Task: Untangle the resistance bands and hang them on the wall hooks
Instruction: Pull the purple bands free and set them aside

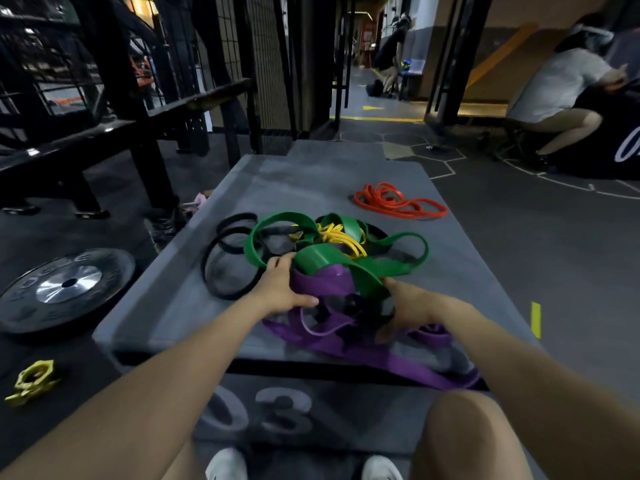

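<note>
A knot of resistance bands lies on a grey padded box (166, 306): a wide green band (332, 265), a purple band (346, 351), a thin yellow band (341, 237) and a black band (225, 268) looped out to the left. My left hand (280, 289) grips the purple band at the tangle's near left side, thumb under it. My right hand (405, 306) holds the tangle at its near right, fingers buried among purple and green loops. An orange band (398, 202) lies apart at the far right of the box. No wall hooks are in view.
A black weight plate (65, 289) and a yellow collar clamp (33, 379) lie on the floor at left. Black racks and benches (104, 133) stand at back left. A crouching person (554, 98) is at far right, another person (391, 60) down the corridor.
</note>
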Action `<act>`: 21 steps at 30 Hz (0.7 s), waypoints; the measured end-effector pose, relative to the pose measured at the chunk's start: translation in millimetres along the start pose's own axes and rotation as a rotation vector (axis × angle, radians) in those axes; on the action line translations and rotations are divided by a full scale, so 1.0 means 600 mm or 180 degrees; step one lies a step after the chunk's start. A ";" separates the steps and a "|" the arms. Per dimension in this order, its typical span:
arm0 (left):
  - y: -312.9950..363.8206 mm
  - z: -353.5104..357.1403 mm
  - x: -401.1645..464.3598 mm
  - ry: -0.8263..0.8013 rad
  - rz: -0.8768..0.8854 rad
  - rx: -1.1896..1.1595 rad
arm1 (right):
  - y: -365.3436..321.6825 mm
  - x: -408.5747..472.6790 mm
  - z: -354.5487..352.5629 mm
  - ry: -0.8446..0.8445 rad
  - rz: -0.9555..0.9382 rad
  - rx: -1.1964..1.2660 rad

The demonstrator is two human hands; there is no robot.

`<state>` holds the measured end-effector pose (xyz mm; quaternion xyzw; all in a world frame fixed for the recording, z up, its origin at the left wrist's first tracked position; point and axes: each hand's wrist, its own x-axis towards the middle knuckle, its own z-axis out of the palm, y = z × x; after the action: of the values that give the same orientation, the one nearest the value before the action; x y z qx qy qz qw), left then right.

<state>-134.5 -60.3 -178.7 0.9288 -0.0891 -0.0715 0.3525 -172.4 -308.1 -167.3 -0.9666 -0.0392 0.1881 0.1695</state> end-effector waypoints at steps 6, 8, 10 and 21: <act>-0.005 0.020 -0.012 0.0546 -0.0847 0.0075 | 0.003 0.005 0.017 0.0428 0.0050 -0.0419; -0.017 0.012 -0.011 0.0372 -0.0775 0.0162 | 0.006 0.007 0.011 0.0638 0.0012 -0.0273; -0.017 -0.001 -0.013 0.0502 -0.0648 0.0237 | -0.001 0.009 0.004 0.0863 0.0043 -0.0077; 0.047 -0.231 0.045 0.2075 -0.0190 -0.0197 | -0.115 0.036 -0.153 0.2383 -0.0311 0.0482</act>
<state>-84.6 2.2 -59.1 0.8938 0.0579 0.2166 0.3883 -118.8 -268.7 -71.2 -0.9502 -0.0066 -0.1837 0.2517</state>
